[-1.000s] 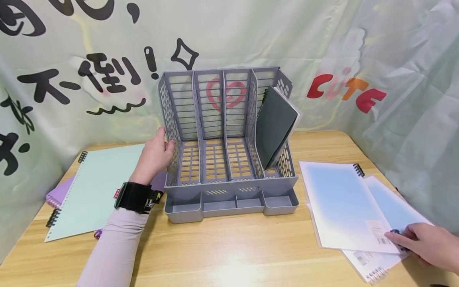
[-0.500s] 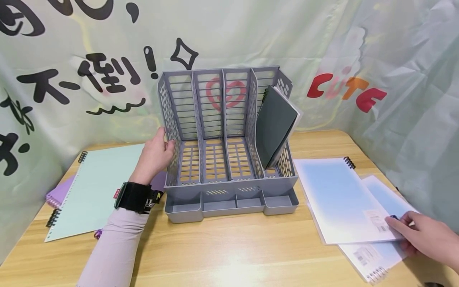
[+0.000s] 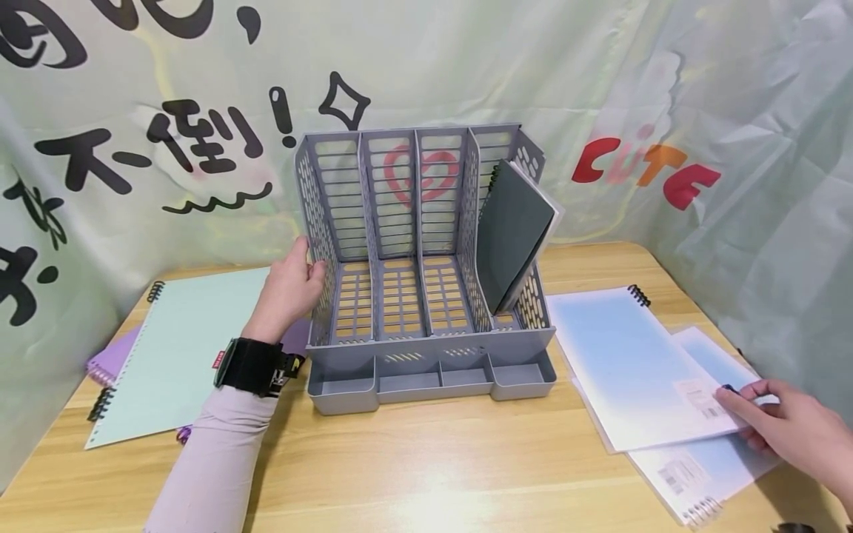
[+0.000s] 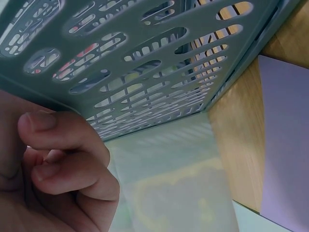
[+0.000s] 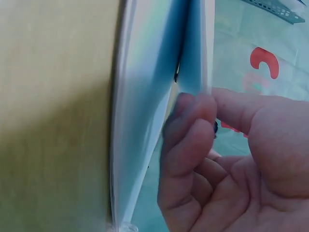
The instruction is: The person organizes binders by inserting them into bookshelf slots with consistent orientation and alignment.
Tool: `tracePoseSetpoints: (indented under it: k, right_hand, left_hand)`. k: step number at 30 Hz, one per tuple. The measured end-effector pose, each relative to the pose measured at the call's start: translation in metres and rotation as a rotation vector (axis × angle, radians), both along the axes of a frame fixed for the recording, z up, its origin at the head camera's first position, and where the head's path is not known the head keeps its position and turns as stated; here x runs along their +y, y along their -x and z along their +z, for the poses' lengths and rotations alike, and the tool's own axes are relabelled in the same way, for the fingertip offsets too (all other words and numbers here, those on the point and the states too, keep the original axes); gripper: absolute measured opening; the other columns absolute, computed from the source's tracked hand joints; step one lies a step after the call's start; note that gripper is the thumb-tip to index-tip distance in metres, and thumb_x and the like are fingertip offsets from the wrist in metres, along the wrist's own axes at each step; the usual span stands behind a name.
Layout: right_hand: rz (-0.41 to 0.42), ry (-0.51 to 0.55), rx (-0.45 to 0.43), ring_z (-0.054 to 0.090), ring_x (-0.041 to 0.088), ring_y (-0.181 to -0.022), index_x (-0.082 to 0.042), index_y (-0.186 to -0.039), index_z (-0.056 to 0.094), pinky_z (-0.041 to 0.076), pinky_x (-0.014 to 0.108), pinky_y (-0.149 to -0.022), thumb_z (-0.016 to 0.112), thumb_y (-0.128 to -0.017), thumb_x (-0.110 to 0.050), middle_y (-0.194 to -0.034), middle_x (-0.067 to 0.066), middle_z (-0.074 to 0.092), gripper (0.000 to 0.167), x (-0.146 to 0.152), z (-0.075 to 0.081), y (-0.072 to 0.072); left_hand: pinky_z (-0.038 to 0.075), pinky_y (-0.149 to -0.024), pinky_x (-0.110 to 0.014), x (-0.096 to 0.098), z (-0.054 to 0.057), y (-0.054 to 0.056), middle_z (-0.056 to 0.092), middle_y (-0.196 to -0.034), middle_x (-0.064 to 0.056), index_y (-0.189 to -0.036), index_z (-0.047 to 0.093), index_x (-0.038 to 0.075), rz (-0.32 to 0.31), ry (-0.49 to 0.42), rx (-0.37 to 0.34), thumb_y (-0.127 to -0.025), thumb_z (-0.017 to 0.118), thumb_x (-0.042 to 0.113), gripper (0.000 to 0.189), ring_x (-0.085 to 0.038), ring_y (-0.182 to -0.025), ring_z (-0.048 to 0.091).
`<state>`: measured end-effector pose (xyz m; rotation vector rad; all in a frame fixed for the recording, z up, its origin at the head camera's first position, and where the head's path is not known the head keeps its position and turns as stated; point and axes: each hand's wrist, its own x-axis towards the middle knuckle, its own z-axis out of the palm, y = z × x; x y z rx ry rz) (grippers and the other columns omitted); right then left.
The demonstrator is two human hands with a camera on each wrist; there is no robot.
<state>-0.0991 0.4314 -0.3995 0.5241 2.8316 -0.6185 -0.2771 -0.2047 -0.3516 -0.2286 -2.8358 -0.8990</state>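
A grey desktop file organizer (image 3: 426, 344) with upright dividers stands mid-table. My left hand (image 3: 286, 289) grips the edge of its left side panel; in the left wrist view the curled fingers (image 4: 72, 179) lie against the slotted panel (image 4: 145, 77). At the right, a blue-and-white spiral notebook (image 3: 620, 363) is pinched at its near right corner by my right hand (image 3: 786, 422), thumb on top and fingers beneath. In the right wrist view that notebook (image 5: 195, 48) is lifted apart from the one under it. The lower blue notebook (image 3: 706, 459) lies on the table, partly covered.
A dark-covered spiral notebook (image 3: 509, 229) leans in the organizer's rightmost slot. To the left, a mint-green notebook (image 3: 180, 348) overlaps purple ones (image 3: 116, 355) on the wooden table (image 3: 426, 474). Printed fabric (image 3: 426, 66) hangs behind and on both sides.
My right hand has moved slightly up and left, shifting and turning the upper blue notebook the same way and showing more of the lower one. The left hand and organizer stay put.
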Motion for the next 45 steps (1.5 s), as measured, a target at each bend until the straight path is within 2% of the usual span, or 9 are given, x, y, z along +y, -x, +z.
tracePoseSetpoints:
  k: [7, 14, 21, 25, 29, 33, 38, 40, 45]
  right_hand:
    - [-0.085, 0.069, 0.107, 0.046, 0.014, -0.06, 0.014, -0.135, 0.04, 0.037, 0.031, -0.058, 0.061, -0.106, -0.057, -0.07, -0.002, 0.055, 0.08, -0.004, 0.001, 0.002]
    - [-0.134, 0.17, 0.238, 0.048, 0.005, -0.062, 0.014, -0.15, 0.035, 0.04, 0.027, -0.058, 0.076, -0.1, -0.044, -0.072, -0.015, 0.052, 0.087, -0.005, 0.001, 0.004]
    - [-0.187, 0.347, 0.255, 0.054, 0.0, -0.068, -0.006, -0.157, 0.041, 0.049, 0.02, -0.063, 0.079, -0.099, -0.038, -0.075, -0.02, 0.049, 0.076, -0.003, 0.004, 0.006]
    - [-0.185, 0.391, 0.219, 0.055, -0.005, -0.069, 0.022, -0.159, 0.021, 0.05, 0.018, -0.063, 0.074, -0.103, -0.037, -0.078, -0.03, 0.052, 0.096, -0.004, 0.008, 0.008]
    - [-0.17, 0.417, 0.153, 0.057, -0.006, -0.072, 0.025, -0.158, 0.015, 0.043, 0.016, -0.065, 0.068, -0.105, -0.042, -0.083, -0.037, 0.053, 0.1, -0.003, 0.011, 0.008]
    - [-0.179, 0.445, 0.126, 0.057, -0.001, -0.072, 0.014, -0.147, 0.042, 0.041, 0.019, -0.066, 0.068, -0.105, -0.045, -0.083, -0.029, 0.055, 0.078, -0.005, 0.015, 0.01]
    - [-0.198, 0.588, 0.182, 0.057, 0.006, -0.068, -0.016, -0.103, 0.068, 0.048, 0.02, -0.064, 0.068, -0.107, -0.036, -0.078, -0.018, 0.06, 0.021, -0.01, 0.015, 0.012]
    - [-0.202, 0.651, 0.226, 0.057, 0.009, -0.066, -0.025, -0.087, 0.067, 0.05, 0.022, -0.062, 0.069, -0.107, -0.031, -0.076, -0.013, 0.061, 0.021, -0.012, 0.014, 0.012]
    - [-0.172, 0.779, 0.338, 0.054, 0.011, -0.064, -0.024, -0.083, 0.072, 0.047, 0.024, -0.059, 0.065, -0.109, -0.025, -0.073, -0.008, 0.061, 0.026, -0.019, 0.011, 0.012]
  left_hand:
    - [0.037, -0.053, -0.037, 0.0, -0.001, 0.0, 0.048, -0.067, -0.007, -0.148, 0.04, -0.007, -0.004, 0.007, 0.012, -0.113, 0.04, 0.017, 0.042, -0.024, -0.052, 0.048]
    - [0.038, -0.053, -0.037, 0.0, -0.001, 0.0, 0.048, -0.067, -0.007, -0.148, 0.04, -0.008, -0.004, 0.007, 0.014, -0.113, 0.04, 0.017, 0.042, -0.025, -0.052, 0.048]
    - [0.039, -0.054, -0.037, 0.001, 0.0, -0.001, 0.051, -0.068, -0.009, -0.151, 0.038, -0.008, -0.012, 0.005, 0.009, -0.113, 0.041, 0.017, 0.045, -0.024, -0.053, 0.051]
    - [0.039, -0.054, -0.037, 0.001, 0.0, 0.0, 0.052, -0.068, -0.009, -0.155, 0.035, -0.007, -0.013, 0.002, -0.003, -0.114, 0.04, 0.018, 0.049, -0.024, -0.053, 0.051]
    - [0.039, -0.053, -0.037, 0.001, 0.0, 0.0, 0.051, -0.068, -0.008, -0.156, 0.034, -0.007, -0.008, 0.005, -0.007, -0.114, 0.041, 0.018, 0.049, -0.024, -0.053, 0.05]
    - [0.039, -0.054, -0.037, 0.0, 0.0, 0.0, 0.05, -0.068, -0.008, -0.151, 0.038, -0.007, -0.006, 0.003, -0.004, -0.114, 0.042, 0.018, 0.046, -0.024, -0.054, 0.05]
    - [0.041, -0.053, -0.037, -0.001, 0.0, 0.0, 0.05, -0.069, -0.008, -0.144, 0.042, -0.005, -0.003, 0.0, -0.001, -0.113, 0.042, 0.019, 0.039, -0.024, -0.055, 0.051]
    - [0.041, -0.054, -0.037, -0.001, 0.0, 0.0, 0.05, -0.07, -0.008, -0.143, 0.042, -0.005, -0.001, 0.002, 0.0, -0.113, 0.042, 0.019, 0.038, -0.024, -0.055, 0.051]
    - [0.04, -0.053, -0.037, 0.0, 0.0, 0.0, 0.049, -0.069, -0.007, -0.142, 0.042, -0.005, -0.007, 0.001, 0.006, -0.113, 0.042, 0.018, 0.037, -0.024, -0.055, 0.051]
